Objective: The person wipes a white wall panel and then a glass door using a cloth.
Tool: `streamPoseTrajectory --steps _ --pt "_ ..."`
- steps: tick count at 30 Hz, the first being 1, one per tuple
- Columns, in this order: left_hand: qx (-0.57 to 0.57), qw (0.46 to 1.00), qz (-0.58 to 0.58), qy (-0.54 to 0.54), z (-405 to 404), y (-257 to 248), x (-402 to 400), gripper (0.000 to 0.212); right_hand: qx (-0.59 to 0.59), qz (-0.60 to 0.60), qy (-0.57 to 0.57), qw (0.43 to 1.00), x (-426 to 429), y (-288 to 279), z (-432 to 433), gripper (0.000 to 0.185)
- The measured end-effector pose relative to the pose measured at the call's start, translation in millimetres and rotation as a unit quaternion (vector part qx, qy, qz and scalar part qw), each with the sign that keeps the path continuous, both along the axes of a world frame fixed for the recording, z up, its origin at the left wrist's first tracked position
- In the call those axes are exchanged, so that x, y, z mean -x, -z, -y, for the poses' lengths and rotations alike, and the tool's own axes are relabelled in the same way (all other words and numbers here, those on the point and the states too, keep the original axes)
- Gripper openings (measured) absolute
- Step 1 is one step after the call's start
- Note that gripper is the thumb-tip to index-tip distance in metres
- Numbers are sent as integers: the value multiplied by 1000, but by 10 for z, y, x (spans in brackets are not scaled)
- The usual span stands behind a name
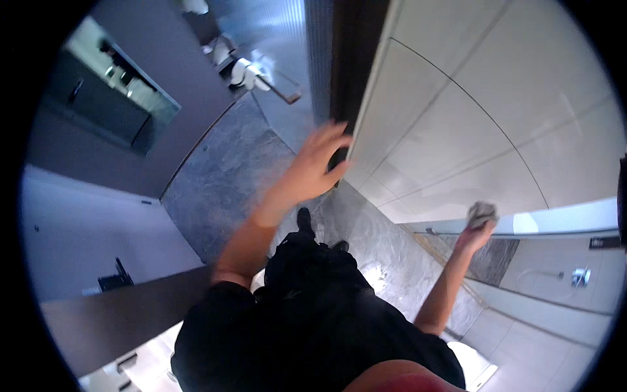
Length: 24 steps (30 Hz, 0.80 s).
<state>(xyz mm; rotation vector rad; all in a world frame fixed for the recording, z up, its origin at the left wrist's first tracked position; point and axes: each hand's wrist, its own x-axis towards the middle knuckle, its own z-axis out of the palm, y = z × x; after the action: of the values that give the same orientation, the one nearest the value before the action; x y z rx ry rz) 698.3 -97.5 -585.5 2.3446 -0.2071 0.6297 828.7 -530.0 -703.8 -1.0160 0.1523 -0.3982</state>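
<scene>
My left hand [316,161] is stretched out in front of me, blurred, with its fingers and thumb apart. It is by the dark door frame [349,63] at the end of the tiled wall [441,127]; whether it touches the frame I cannot tell. No object shows in its grasp. Off to the right, my right hand [476,237] grips a crumpled grey cloth [483,213]. The cloth is at the wall's lower right end in the view, close to the glass shower panel [553,220]; contact is unclear.
Grey marbled floor [387,235] runs under my dark shoes [304,218]. A wall-mounted shower mixer [581,277] shows behind the glass. White toilet [470,365] parts are at lower right. Beyond the doorway are a ribbed glass panel [289,44], white cloths [247,73] and a mirror [122,88].
</scene>
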Motion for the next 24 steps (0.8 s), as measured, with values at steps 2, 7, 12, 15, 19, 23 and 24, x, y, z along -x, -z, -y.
streamPoseTrajectory --steps 2,7,12,15,19,23,24 --pt "193 973 -125 -36 -291 1019 503 31 -158 -29 -150 976 365 309 -309 53" --pt "334 878 -308 -151 -744 1652 1565 31 -284 -178 -324 885 1316 396 -1329 55" --pt "459 814 -326 -140 -1391 1828 1543 29 -135 -305 -410 849 1623 663 -2290 48" --pt "489 821 -289 -52 -1752 1771 1115 30 -115 -293 -427 848 1650 645 -2922 48" --pt "508 820 -261 26 -2397 1564 805 30 -112 -279 -406 863 1509 378 -3635 47" --pt "553 798 -241 -6 -3232 1663 941 30 -68 -267 -364 889 1234 161 -4072 44" --pt "545 800 -237 -78 -3466 1734 1042 29 -69 -271 -365 888 1199 96 -4201 44"
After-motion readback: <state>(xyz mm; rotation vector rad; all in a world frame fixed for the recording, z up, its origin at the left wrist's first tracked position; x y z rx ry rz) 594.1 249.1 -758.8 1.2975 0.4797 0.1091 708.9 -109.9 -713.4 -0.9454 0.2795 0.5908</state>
